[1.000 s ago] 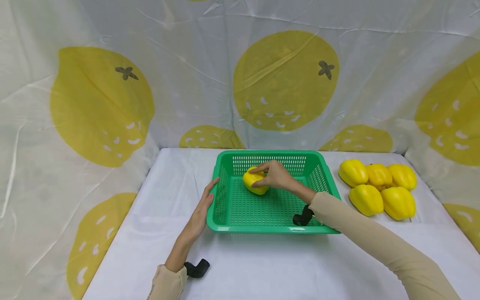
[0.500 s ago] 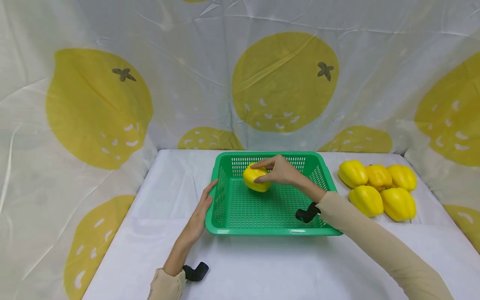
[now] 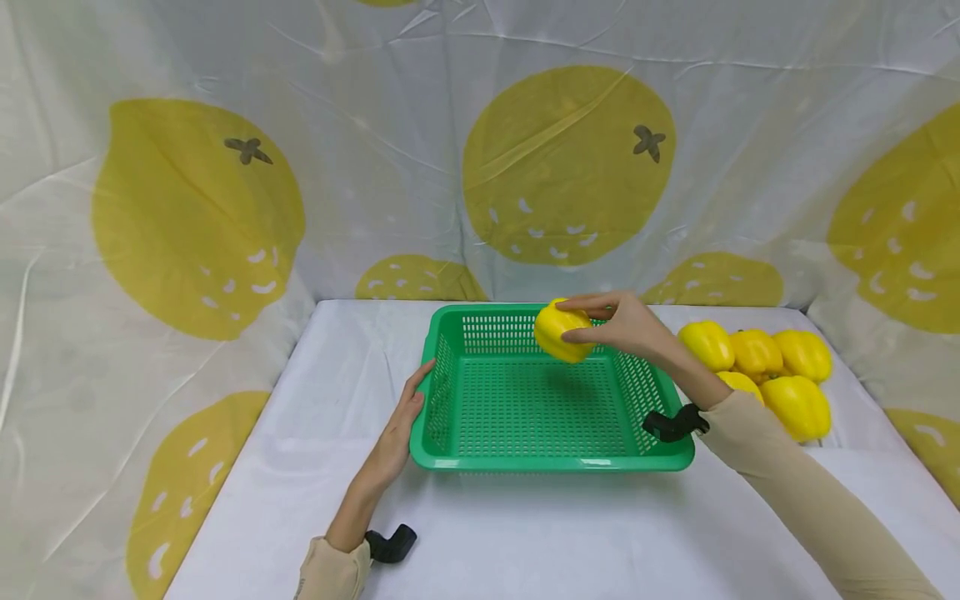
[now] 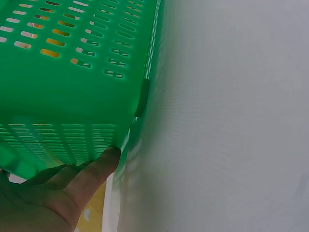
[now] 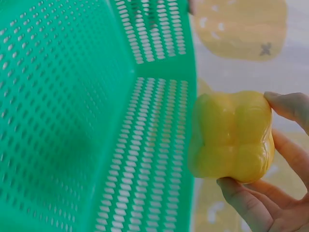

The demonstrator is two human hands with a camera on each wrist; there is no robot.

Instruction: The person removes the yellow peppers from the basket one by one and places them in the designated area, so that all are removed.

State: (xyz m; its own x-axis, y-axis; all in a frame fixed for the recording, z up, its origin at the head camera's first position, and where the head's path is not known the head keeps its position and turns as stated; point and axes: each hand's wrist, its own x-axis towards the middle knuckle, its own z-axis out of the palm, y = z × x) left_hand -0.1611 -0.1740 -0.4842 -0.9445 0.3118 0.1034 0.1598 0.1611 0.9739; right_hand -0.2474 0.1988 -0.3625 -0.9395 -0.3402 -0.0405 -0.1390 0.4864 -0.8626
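My right hand (image 3: 626, 325) pinches a yellow bell pepper (image 3: 558, 333) between thumb and fingers, raised over the back right of a green plastic basket (image 3: 551, 463). In the right wrist view, the lobed end of the bell pepper (image 5: 231, 137) faces the camera, with fingertips on its edges. My left hand (image 3: 393, 437) lies with straight fingers along the basket's left side. From the left wrist, the thumb of the left hand (image 4: 63, 193) shows pressed to the slotted wall of the basket (image 4: 72, 96).
Several yellow bell peppers (image 3: 797, 407) lie grouped on the white tabletop (image 3: 525, 533) to the right of the basket, partly behind my right forearm. A white cloth with lemon prints (image 3: 405, 167) hangs behind and at both sides. Black wrist mounts (image 3: 392, 543) stick out from both sleeves.
My right hand has lifted the bell pepper from the basket's floor and carried it up and to the right. The left hand and the basket have stayed in place.
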